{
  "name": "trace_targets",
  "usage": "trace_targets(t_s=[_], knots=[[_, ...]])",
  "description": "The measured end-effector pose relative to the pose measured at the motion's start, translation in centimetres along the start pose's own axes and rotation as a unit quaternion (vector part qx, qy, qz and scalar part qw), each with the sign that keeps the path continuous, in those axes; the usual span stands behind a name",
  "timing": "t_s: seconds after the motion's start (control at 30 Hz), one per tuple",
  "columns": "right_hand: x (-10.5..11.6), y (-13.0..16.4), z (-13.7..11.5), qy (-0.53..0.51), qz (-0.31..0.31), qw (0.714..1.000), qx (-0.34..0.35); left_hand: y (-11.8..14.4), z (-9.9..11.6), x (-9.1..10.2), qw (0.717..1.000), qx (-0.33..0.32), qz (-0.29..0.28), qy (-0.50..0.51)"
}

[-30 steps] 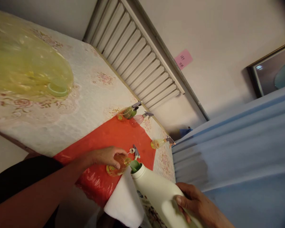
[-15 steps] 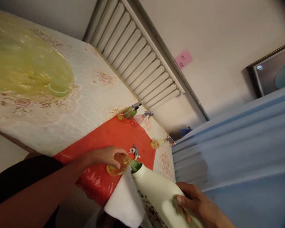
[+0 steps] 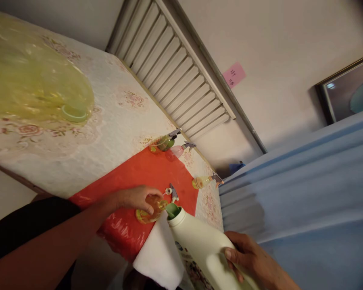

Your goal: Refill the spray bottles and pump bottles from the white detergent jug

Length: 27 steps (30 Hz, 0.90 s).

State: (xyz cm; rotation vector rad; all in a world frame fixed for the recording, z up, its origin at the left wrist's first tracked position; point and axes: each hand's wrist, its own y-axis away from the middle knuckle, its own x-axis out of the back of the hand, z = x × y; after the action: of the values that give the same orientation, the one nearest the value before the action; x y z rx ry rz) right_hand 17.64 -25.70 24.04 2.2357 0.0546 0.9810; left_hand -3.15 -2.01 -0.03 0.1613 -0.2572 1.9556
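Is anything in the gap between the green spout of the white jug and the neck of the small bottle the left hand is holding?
Nothing visible. The white jug, gripped by the right hand, has its green spout right against the neck of the small amber bottle that the left hand steadies. The loose sprayer head sits just beyond, off the line.

My left hand (image 3: 136,198) is bare, with no ring and no glove on it. The forearm behind it is also uncovered, long and slim in the picture. Higher on this arm I wear a black sleeve (image 3: 27,223) of plain cloth, without print. My right hand (image 3: 254,262) is bare too; its wrist has no watch and no band, and the short thumbnail is unpainted.
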Motion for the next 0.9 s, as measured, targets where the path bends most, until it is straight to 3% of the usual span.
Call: trace_targets(t_s=[0.9], knots=[[0.1,0.04,0.11,0.015,-0.002,1.0,0.01,0.11,0.32,0.04,1.0,0.009,0.003,0.001]])
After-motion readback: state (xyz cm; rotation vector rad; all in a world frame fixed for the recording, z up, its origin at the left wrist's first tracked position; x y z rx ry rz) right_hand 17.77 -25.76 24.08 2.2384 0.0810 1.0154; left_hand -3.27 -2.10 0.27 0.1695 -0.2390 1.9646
